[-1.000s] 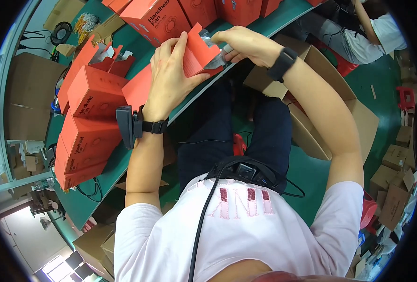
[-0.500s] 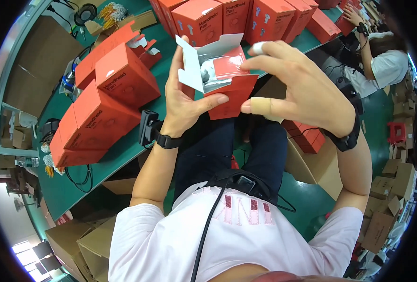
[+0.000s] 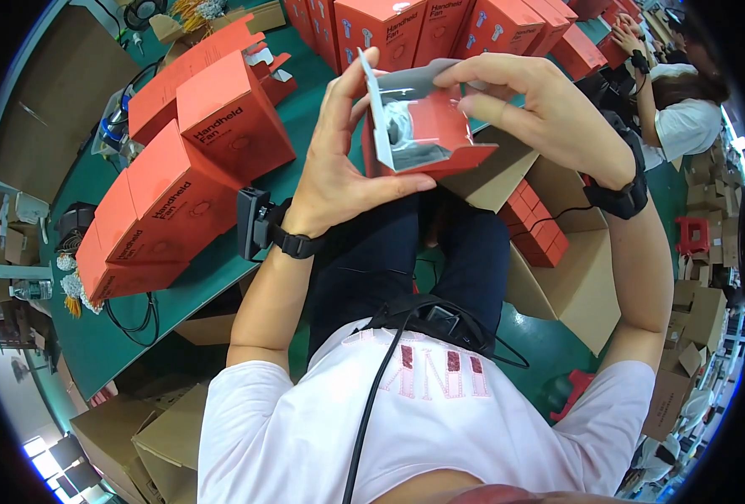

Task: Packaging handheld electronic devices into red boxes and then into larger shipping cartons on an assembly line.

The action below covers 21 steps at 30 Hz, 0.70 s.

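My left hand (image 3: 339, 160) grips a small red carton (image 3: 418, 134) from below, lifted above my lap. Its top is open, and something white and dark lies inside. My right hand (image 3: 540, 105) pinches the carton's grey inner flap (image 3: 423, 77) from above. Both wrists carry black bands; a black device (image 3: 250, 223) is strapped by my left wrist.
Closed red cartons (image 3: 179, 168) are stacked on the green table (image 3: 120, 328) at my left, and a row of them (image 3: 439, 29) stands across the back. An open brown shipping box (image 3: 574, 277) with red cartons inside sits at my right. Another person (image 3: 683, 109) works at far right.
I have lifted the red carton off the table toward me and turned it. Its top flap now stands open, with my right hand on the flap.
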Each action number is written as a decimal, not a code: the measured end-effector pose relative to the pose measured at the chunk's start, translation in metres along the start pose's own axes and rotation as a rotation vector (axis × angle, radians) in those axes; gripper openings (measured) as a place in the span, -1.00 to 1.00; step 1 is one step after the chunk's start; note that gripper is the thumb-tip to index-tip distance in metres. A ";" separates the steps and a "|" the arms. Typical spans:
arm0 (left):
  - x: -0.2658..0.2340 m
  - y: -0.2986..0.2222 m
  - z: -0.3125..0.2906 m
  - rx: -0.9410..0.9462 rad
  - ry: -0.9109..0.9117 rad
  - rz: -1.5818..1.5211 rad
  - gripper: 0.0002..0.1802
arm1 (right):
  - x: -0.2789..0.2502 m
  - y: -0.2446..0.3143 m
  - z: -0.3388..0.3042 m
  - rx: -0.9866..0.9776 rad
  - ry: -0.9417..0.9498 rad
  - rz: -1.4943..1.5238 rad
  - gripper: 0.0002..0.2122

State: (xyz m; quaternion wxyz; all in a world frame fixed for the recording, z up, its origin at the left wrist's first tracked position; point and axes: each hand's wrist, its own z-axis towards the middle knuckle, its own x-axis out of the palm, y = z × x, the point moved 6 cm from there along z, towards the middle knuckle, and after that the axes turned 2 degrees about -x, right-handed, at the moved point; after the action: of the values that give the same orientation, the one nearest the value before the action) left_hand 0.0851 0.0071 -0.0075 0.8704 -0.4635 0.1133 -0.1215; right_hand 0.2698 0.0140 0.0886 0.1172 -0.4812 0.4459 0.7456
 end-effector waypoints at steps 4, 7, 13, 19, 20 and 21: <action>-0.001 0.000 -0.004 0.055 -0.047 0.057 0.38 | 0.005 0.021 0.002 -0.072 -0.001 -0.235 -0.70; -0.002 0.001 -0.008 0.100 -0.085 0.037 0.37 | 0.001 0.022 -0.006 0.114 -0.135 -0.255 -0.70; 0.013 -0.012 -0.008 0.200 -0.061 0.183 0.36 | 0.011 -0.001 -0.015 0.346 -0.161 0.168 -0.68; 0.017 -0.014 -0.008 0.220 -0.051 0.189 0.33 | 0.027 -0.013 -0.026 0.609 -0.045 0.895 -0.84; 0.016 -0.016 -0.007 0.225 -0.049 0.190 0.33 | 0.023 -0.014 -0.027 0.607 -0.049 0.893 -0.84; 0.014 -0.017 -0.006 0.191 -0.051 0.231 0.32 | 0.017 -0.012 -0.027 0.547 -0.057 0.986 -0.85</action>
State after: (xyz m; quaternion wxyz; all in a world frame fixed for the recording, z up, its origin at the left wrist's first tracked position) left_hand 0.0944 -0.0105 0.0021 0.9212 -0.3655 0.1319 -0.0189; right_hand 0.2845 -0.0041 0.0641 -0.1128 -0.1475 0.7916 0.5822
